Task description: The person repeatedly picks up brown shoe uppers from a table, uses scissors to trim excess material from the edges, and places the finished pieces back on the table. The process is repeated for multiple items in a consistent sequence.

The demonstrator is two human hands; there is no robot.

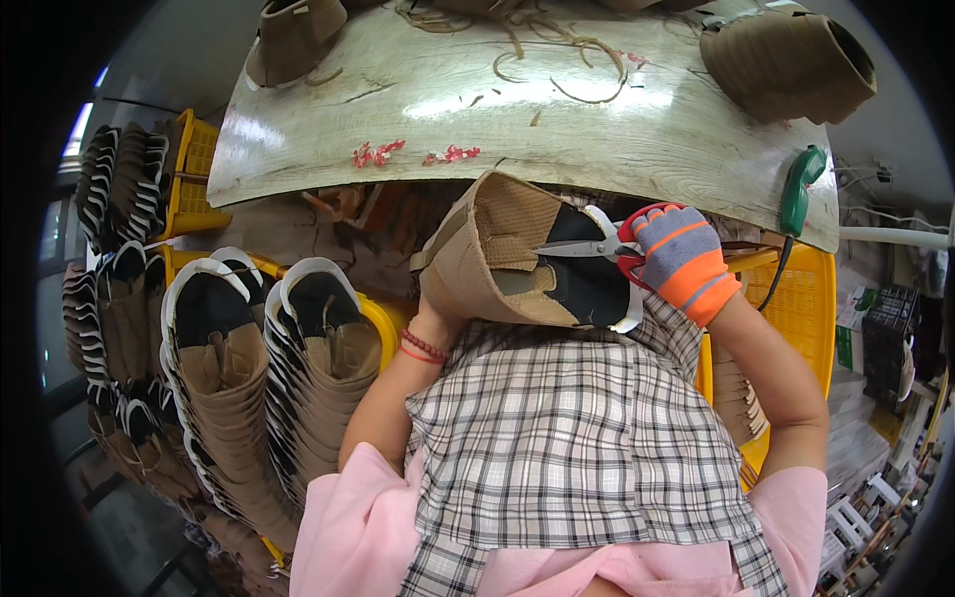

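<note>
The left hand [439, 316], partly hidden, is gripping the brown shoe upper [468, 261] from its lower left; the gloved right hand [686, 261], just right of it, is clasping red-handled scissors [607, 249].

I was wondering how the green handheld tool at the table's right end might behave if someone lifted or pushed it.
The green handheld tool would probably feel stiff, as its shiny casing looks like hard plastic. Its black cord, hanging below the table, may tug when it is lifted. Pushed outward, it could slip off, lying so near the edge.
</note>
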